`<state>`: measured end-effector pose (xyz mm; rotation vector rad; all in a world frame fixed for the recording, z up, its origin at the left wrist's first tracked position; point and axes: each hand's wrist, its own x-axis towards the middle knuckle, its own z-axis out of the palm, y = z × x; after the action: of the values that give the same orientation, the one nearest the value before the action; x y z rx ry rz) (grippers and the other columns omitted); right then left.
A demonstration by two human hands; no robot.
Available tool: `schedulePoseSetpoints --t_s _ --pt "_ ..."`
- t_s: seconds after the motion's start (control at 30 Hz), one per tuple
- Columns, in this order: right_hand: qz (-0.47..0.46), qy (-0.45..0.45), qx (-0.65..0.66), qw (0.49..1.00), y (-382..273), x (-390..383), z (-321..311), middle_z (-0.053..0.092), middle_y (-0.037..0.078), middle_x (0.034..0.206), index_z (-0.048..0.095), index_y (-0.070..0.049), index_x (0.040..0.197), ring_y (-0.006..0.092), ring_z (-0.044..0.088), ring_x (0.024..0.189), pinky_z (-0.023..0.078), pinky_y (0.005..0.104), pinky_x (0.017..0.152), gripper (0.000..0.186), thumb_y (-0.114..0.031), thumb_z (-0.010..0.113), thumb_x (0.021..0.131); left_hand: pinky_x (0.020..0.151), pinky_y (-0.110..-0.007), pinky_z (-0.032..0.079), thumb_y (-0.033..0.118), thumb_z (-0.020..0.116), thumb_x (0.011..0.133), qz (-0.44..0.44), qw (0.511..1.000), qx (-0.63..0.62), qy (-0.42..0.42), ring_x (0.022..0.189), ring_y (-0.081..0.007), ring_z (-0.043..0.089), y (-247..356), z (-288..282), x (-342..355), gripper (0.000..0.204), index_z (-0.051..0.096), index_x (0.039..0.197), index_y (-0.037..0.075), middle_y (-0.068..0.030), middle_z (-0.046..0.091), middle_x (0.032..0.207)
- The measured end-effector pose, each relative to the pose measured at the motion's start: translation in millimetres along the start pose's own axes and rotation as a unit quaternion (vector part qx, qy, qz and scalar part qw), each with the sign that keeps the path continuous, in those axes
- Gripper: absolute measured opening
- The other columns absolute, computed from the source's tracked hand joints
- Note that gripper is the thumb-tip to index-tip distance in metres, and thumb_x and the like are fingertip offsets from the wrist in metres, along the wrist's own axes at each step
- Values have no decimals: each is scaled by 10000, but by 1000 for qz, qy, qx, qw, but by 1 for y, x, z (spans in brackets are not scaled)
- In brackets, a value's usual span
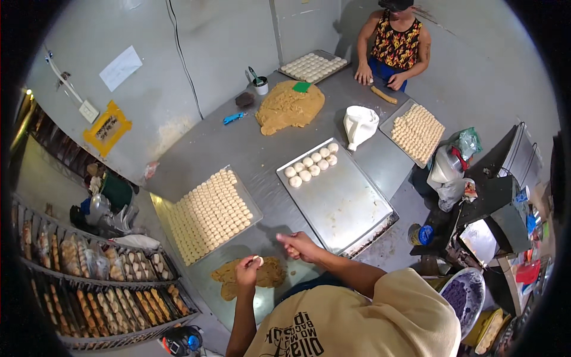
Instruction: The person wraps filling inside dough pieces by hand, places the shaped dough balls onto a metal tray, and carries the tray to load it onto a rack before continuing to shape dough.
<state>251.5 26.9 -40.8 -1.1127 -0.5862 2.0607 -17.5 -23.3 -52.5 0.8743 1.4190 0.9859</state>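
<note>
Pinched in my left hand (pixel 248 269) is a small white dough piece (pixel 258 260), just over a flattened mound of brown filling (pixel 224 278) on the steel table (pixel 238 152). My right hand (pixel 296 247) is to its right with fingers curled and thumb out; whether it holds anything is hidden. A tray of many small pale dough pieces (pixel 205 217) lies beyond my left hand. A metal tray (pixel 339 220) beyond my right hand carries several round white balls (pixel 310 164) at its far end.
Across the table are a large filling mound (pixel 285 110), white cloth bag (pixel 360 125), filled trays (pixel 413 131) (pixel 312 65), brush cup (pixel 260 86) and blue tool (pixel 234 117). A co-worker (pixel 394 47) handles a dough strip. Bread racks (pixel 101 291) stand left, cluttered shelves and bowls (pixel 463 297) right.
</note>
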Motion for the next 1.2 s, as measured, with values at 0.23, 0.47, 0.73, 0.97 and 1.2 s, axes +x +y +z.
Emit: schedulePoseSetpoints --t_s 0.23,0.47,0.73,0.97,1.2 --pt "-37 -19 55 998 -70 -19 32 682 90 813 646 -73 912 184 648 625 515 319 559 385 -408 708 1091 889 -362 638 72 778 998 -54 990 -117 -48 994 -208 756 34 15 -7 294 756 1270 -35 -105 784 1127" --pt "-7 -100 263 959 -21 -8 -25 751 141 1074 693 -58 1114 224 703 805 545 327 639 312 -365 642 1131 876 -352 647 71 797 988 -79 987 -124 -66 1009 -209 766 39 26 -46 348 739 1309 -50 -109 786 1156" --pt "23 60 -181 981 -59 1 37 697 87 929 676 -33 1140 176 662 760 495 320 595 416 -427 765 1040 911 -379 668 155 757 1038 -42 989 -134 -57 1039 -264 779 59 20 -6 383 687 1314 -100 -174 774 1174" --pt "-187 -60 -347 917 -60 -40 79 714 160 1050 574 -19 1422 263 723 913 580 388 844 487 -13 767 975 951 -378 657 167 685 1101 -16 981 -195 -6 1033 -247 760 97 29 -13 392 645 1333 -147 -196 748 1205" --pt "-265 -3 -477 838 -67 -49 98 757 200 1093 722 32 1285 373 763 962 602 449 839 396 -76 843 924 970 -322 631 164 691 1106 6 983 -182 -31 1045 -172 742 94 28 -22 397 679 1410 -93 -141 748 1241"
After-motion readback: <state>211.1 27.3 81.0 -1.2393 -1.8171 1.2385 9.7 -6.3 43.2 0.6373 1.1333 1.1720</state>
